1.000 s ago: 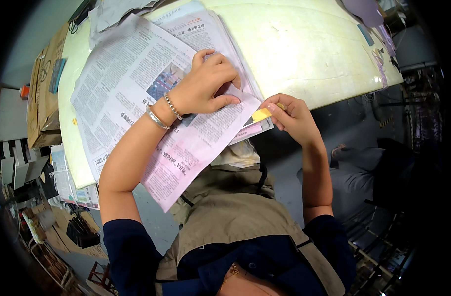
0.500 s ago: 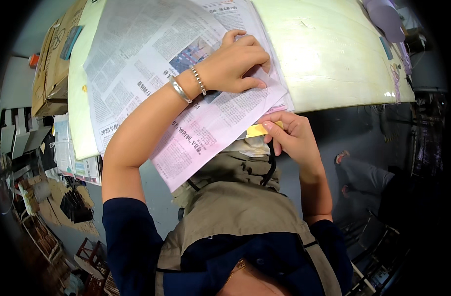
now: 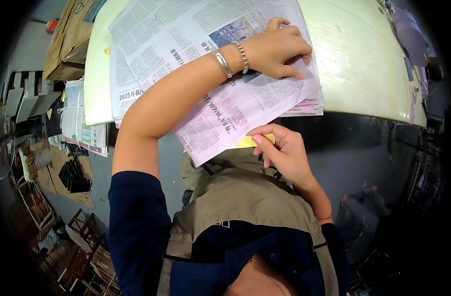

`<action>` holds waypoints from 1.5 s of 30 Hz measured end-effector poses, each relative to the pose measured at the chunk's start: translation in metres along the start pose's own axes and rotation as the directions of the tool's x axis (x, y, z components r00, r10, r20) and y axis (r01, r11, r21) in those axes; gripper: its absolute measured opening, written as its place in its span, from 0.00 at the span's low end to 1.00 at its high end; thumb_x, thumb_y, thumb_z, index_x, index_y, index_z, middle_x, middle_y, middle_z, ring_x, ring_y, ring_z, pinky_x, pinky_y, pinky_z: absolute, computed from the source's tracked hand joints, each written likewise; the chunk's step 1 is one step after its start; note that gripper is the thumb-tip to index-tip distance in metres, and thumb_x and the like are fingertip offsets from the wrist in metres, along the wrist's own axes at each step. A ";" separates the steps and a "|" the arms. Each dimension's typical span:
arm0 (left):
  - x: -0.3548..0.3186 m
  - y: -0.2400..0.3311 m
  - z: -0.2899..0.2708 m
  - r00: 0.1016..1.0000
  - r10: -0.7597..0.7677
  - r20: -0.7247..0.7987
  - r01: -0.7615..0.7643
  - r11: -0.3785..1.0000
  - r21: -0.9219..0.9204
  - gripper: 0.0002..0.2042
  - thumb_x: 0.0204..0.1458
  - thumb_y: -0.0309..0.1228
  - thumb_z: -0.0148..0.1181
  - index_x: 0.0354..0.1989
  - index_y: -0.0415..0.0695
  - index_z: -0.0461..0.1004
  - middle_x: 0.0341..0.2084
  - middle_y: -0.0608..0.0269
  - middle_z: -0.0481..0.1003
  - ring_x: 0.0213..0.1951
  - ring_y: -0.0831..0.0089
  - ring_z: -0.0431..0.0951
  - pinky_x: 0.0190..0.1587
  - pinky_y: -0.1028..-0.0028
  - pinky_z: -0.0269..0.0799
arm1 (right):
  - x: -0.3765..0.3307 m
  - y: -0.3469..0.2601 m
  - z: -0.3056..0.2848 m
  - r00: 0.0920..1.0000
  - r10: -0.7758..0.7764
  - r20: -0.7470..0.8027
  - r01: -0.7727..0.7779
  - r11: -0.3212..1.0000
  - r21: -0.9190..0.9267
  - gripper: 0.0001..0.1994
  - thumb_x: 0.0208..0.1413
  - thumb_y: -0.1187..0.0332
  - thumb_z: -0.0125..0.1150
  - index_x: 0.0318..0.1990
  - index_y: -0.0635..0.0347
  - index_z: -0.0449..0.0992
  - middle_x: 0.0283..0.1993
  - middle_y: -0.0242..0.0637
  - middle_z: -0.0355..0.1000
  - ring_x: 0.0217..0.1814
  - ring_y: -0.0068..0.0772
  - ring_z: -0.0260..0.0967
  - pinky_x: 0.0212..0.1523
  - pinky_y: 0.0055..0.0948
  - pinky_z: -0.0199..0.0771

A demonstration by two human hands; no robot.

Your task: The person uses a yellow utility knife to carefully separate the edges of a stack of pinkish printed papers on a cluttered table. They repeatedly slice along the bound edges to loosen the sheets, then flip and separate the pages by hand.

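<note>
A newspaper sheet, tinted pink toward its near corner, lies slanted on the stack, and that corner hangs over the table's front edge. On its right part rests my left hand, pressing down with thumb and fingers apart and holding nothing. Below the overhanging edge, my right hand pinches a flat yellow strip between thumb and fingers. Its left end meets the newspaper's edge, and what lies beyond is hidden by the paper. It looks like a yellow-wrapped handle, perhaps of a thin blade; I cannot tell for sure.
More newspaper sheets lie underneath on the pale, glossy tabletop. Cardboard boxes stand at the left, above a tied paper bundle. A purple rounded object sits at the far right. Wooden stools are at lower left.
The view has shifted, so table and papers appear farther right. My left hand still presses the newspaper. My right hand with the yellow strip has moved left and nearer to me along the paper's edge.
</note>
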State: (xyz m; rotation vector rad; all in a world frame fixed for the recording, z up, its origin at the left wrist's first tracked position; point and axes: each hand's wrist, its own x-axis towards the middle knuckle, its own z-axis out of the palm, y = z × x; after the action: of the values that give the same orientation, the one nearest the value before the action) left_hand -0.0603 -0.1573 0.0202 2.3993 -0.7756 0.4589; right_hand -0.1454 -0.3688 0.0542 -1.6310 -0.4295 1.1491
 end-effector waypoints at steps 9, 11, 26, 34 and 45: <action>0.001 -0.001 0.001 1.000 0.000 -0.012 0.000 1.000 0.002 0.15 0.45 0.46 0.65 0.36 0.52 0.73 0.26 0.73 0.70 0.42 0.73 0.68 0.60 0.52 0.44 | -0.001 0.022 0.050 0.997 0.017 0.080 -0.016 1.000 -0.012 0.09 0.58 0.67 0.57 0.41 0.61 0.77 0.29 0.35 0.77 0.28 0.17 0.73 0.22 0.18 0.69; 0.001 -0.001 0.001 1.000 -0.005 -0.016 0.005 1.000 0.018 0.14 0.46 0.46 0.64 0.36 0.52 0.73 0.26 0.73 0.70 0.40 0.73 0.69 0.60 0.54 0.44 | 0.002 0.030 0.059 0.983 -0.086 0.160 0.098 0.993 -0.066 0.09 0.58 0.67 0.57 0.41 0.61 0.77 0.28 0.34 0.77 0.28 0.18 0.73 0.23 0.18 0.70; 0.005 -0.036 0.000 0.988 -0.053 -0.144 -0.059 0.737 -0.673 0.14 0.46 0.46 0.59 0.31 0.49 0.74 0.29 0.63 0.74 0.42 0.67 0.74 0.54 0.67 0.59 | -0.037 0.046 -0.035 0.976 -0.179 -0.124 0.200 0.501 0.842 0.13 0.53 0.72 0.60 0.44 0.55 0.64 0.36 0.40 0.75 0.43 0.30 0.71 0.48 0.31 0.69; 0.014 0.017 -0.022 0.986 -0.002 0.164 -0.007 0.998 0.055 0.21 0.41 0.49 0.57 0.38 0.46 0.70 0.32 0.59 0.65 0.40 0.61 0.64 0.49 0.64 0.53 | -0.026 0.028 -0.028 0.972 -0.119 -0.201 0.227 0.690 0.687 0.04 0.59 0.76 0.47 0.38 0.55 0.61 0.40 0.40 0.70 0.34 0.24 0.62 0.40 0.24 0.63; 0.021 0.021 -0.027 0.978 -0.065 0.196 0.063 0.998 0.017 0.20 0.38 0.46 0.63 0.33 0.47 0.67 0.32 0.62 0.67 0.41 0.63 0.64 0.53 0.63 0.50 | -0.007 0.019 -0.018 0.871 -0.114 -0.479 0.374 0.785 0.494 0.11 0.57 0.73 0.56 0.35 0.56 0.58 0.42 0.37 0.71 0.37 0.16 0.62 0.36 0.18 0.64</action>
State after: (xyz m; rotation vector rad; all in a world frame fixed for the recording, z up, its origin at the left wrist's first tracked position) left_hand -0.0611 -0.1638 0.0597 2.4974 -0.7790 0.2021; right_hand -0.1390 -0.3912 0.0403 -1.1844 0.0047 0.5986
